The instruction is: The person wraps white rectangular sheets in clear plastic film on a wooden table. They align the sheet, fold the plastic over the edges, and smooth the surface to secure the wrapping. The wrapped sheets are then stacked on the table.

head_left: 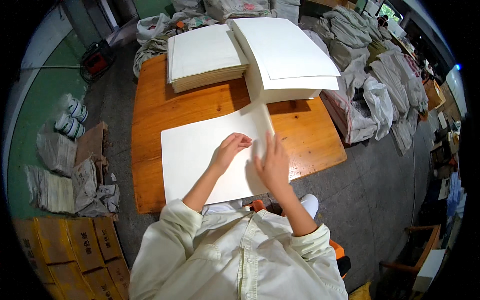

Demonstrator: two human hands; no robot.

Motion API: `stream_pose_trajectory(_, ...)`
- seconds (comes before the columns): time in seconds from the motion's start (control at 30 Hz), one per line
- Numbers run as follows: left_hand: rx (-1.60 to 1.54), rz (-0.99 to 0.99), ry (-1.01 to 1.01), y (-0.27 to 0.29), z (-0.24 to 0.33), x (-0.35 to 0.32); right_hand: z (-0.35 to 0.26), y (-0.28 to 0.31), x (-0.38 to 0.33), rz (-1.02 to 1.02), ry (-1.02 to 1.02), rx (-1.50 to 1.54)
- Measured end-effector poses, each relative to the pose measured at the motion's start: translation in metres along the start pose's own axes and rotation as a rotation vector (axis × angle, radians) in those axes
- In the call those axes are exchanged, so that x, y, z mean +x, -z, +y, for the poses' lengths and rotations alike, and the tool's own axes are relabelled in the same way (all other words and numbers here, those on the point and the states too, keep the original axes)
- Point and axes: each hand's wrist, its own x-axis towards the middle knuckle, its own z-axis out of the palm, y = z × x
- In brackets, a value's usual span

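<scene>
A large white sheet point(195, 155) of paper or thin card lies on the wooden table in front of me. Its far right side bends upward in a raised curve point(261, 116). Over the middle of the sheet is my left hand point(231, 150), its fingers curled together with the thumb close to them and nothing seen between them. Beside the raised right edge is my right hand point(273, 162), fingers stretched out and thumb apart, slightly blurred. Whether its palm side presses on the sheet cannot be made out.
On the orange-brown wooden table point(150, 110), a thick stack of pale sheets point(207, 50) stands at the back left. A taller pile of larger white sheets point(285, 47) stands beside it. Grey sacks point(350, 30) lie behind and right; cardboard boxes point(75, 240) sit lower left.
</scene>
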Motion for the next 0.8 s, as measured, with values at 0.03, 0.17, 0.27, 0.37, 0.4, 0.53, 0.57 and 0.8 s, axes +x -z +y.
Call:
stream_pose_trajectory(0.03, 0.142, 0.073, 0.025, 0.0, 0.007, 0.006, 0.008, 0.002, 0.004, -0.033, -0.047, -0.117)
stream_pose_trajectory(0.17, 0.928, 0.543, -0.674, 0.046, 0.078, 0.078, 0.008, -0.012, 0.005, 0.048, 0.076, -0.393)
stream_pose_trajectory(0.27, 0.75, 0.817, -0.481, 0.108, 0.136, 0.117, 0.002, -0.039, -0.009, -0.037, 0.146, -0.213)
stream_pose_trajectory(0.37, 0.835, 0.853, -0.298, 0.16, 0.192, 0.132, 0.007, -0.041, -0.011, -0.054, 0.152, -0.174)
stream_pose_trajectory(0.4, 0.896, 0.884, -0.281, 0.18, 0.208, 0.136, 0.006, -0.04, -0.009, -0.049, 0.171, -0.148)
stream_pose_trajectory(0.53, 0.985, 0.793, -0.084, 0.218, 0.23, 0.168, 0.003, -0.039, -0.008, -0.06, 0.147, -0.143)
stream_pose_trajectory(0.57, 0.976, 0.745, -0.027, 0.216, 0.228, 0.176, 0.004, -0.038, -0.008, -0.054, 0.139, -0.139)
stream_pose_trajectory(0.8, 0.969, 0.733, 0.144, 0.208, 0.185, 0.228, 0.003, -0.031, -0.006, -0.09, 0.096, -0.131)
